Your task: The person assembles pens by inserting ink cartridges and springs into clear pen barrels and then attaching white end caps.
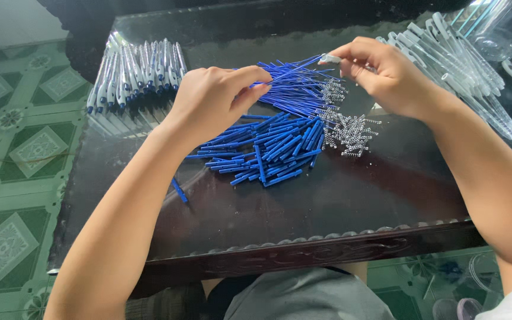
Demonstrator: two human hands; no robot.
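Head view: left hand (211, 98) fingers pinch blue refill (291, 68); right hand (386, 74) fingers pinch its tip, above refill pile (268, 148) and springs (351, 133) on bench (303, 207).

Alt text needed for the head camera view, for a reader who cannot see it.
Two bare hands work over a dark glass-topped table: the left hand and right hand hold opposite ends of a thin blue pen refill. Below lie a pile of blue refills and small metal springs, with assembled white-and-blue pens stacked at left and clear pen barrels at right.
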